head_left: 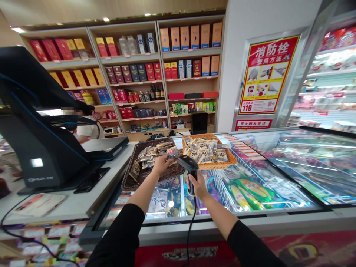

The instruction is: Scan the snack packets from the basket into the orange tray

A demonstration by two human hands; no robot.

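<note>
My right hand [198, 185] is wrapped round the handle of a black barcode scanner [188, 163], its cord hanging down in front of the freezer. The scanner's head points left toward my left hand [161, 165]. Between the fingers of that hand is a small snack packet [171, 152], greyish with a touch of red. This hand hovers over a dark brown wicker basket [128, 181] of small wrapped packets. Just right of it, behind the scanner, stands a lighter wicker basket [231, 159] heaped with similar packets.
Both baskets rest on the glass top of a chest freezer [278, 148] with bagged goods inside. At left, a black checkout machine [52, 148] and a phone-like black slab [91, 180] occupy the counter [111, 178]. Another person [88, 128] is partly visible behind the machine.
</note>
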